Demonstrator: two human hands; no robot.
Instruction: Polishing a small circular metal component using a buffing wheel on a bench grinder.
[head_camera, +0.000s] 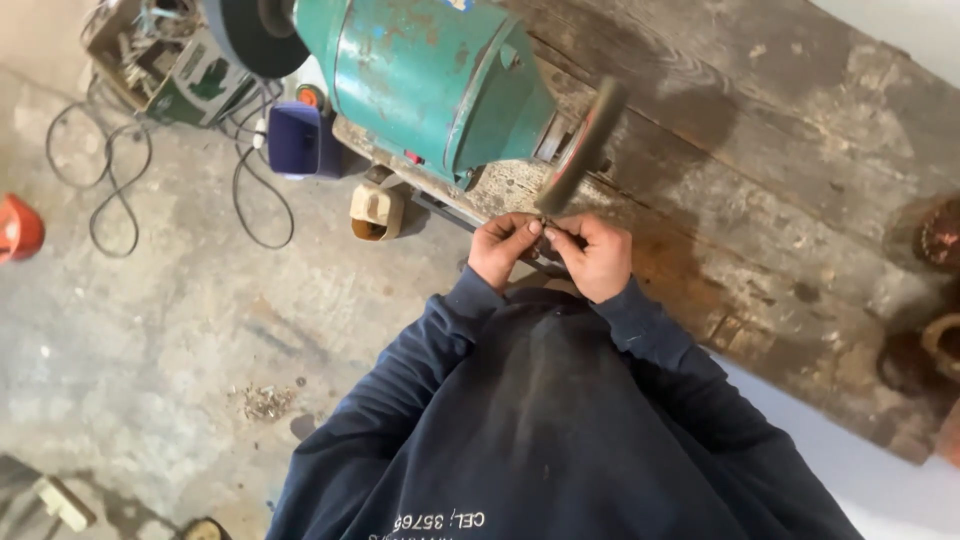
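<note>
1. A small metal piece (547, 233), thin and dark, is pinched between the fingertips of both hands, just below the edge of the grinding wheel (583, 147). Its exact shape cannot be told, because it is mostly covered by the fingers.
2. The left hand (503, 247) is closed on the piece from one side, and the right hand (597, 255) is closed on it from the other side; the two hands are touching each other.
3. The wheel is a thin grey disc, blurred at its rim, and it is mounted on a bench grinder (430, 80) with a rounded body of worn teal paint, directly above the hands.
4. A second, dark wheel (250, 35) is seen at the far end of the grinder, up and to the left of the hands.
5. The grinder is carried by a counter (760, 190) of rough, cracked, grey-brown wood planks, stretching to the right of the hands.
6. Dark blue sleeves (640, 325) of soft fabric are worn.
7. Left of the hands, a stained concrete floor (150, 330) is seen, with black cables (110, 185) and a blue container (300, 140) lying on it.
</note>
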